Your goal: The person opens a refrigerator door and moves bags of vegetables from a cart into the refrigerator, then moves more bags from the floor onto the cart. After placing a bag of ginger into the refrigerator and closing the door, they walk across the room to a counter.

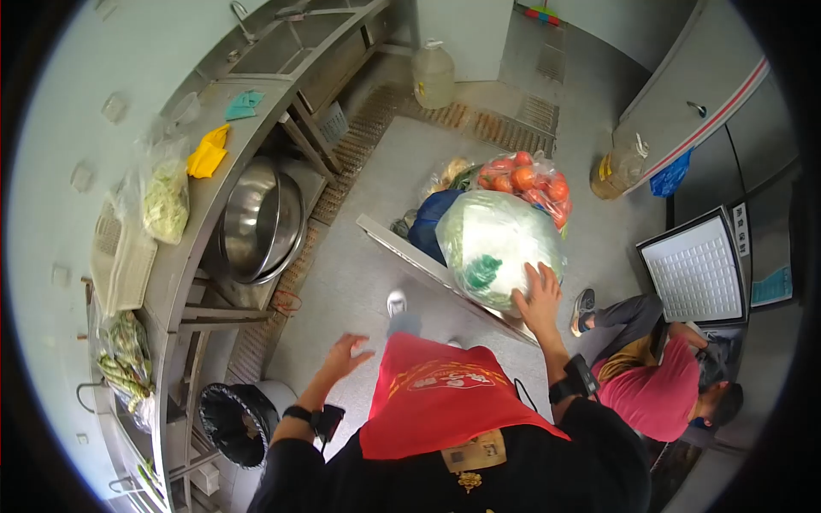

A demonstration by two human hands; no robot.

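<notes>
A large, bulging clear plastic bag point(505, 239) with pale contents and a green printed mark sits on a low surface with a white edge point(419, 256). The fingers of my right hand point(539, 299) are spread against its near right side. My left hand point(346, 355) hangs in the air left of my red apron point(449, 385), fingers loosely bent and apart, holding nothing. Behind the large bag lies a clear bag of tomatoes point(526, 178). A dark blue bag point(434, 227) touches its left side. What the large bag holds cannot be made out clearly.
Steel counters with a sink point(272, 58) run along the left, carrying a bag of greens point(166, 203) and a yellow cloth point(208, 151). Metal bowls point(256, 221) rest underneath. A black-lined bin point(235, 423) stands lower left. At right, a person in a red shirt point(654, 389) crouches beside a cabinet.
</notes>
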